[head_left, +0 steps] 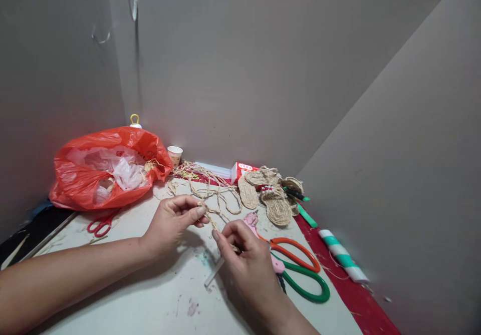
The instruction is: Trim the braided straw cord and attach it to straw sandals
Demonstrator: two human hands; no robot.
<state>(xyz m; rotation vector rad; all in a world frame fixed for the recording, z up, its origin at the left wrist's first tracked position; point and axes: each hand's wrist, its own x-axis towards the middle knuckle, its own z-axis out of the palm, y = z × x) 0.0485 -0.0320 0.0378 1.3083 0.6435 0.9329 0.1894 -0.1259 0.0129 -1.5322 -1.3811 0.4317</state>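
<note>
A thin braided straw cord (212,222) is stretched between my two hands above the white board. My left hand (176,220) pinches its upper end between thumb and fingers. Lower and to the right, my right hand (244,260) is closed on the cord with thumb and forefinger. More loose cord (221,190) loops over the board behind the hands. Beside my right hand lie a pink glue gun (251,219) with a clear glue stick (214,273), and scissors with an orange and a green handle (306,282).
A red plastic bag (108,139) and small red scissors (101,225) are at the left. Woven straw soles (278,207), a red box (240,171) and a paper cup (175,155) line the back. A green-and-white roll (342,255) lies at the right by the grey wall.
</note>
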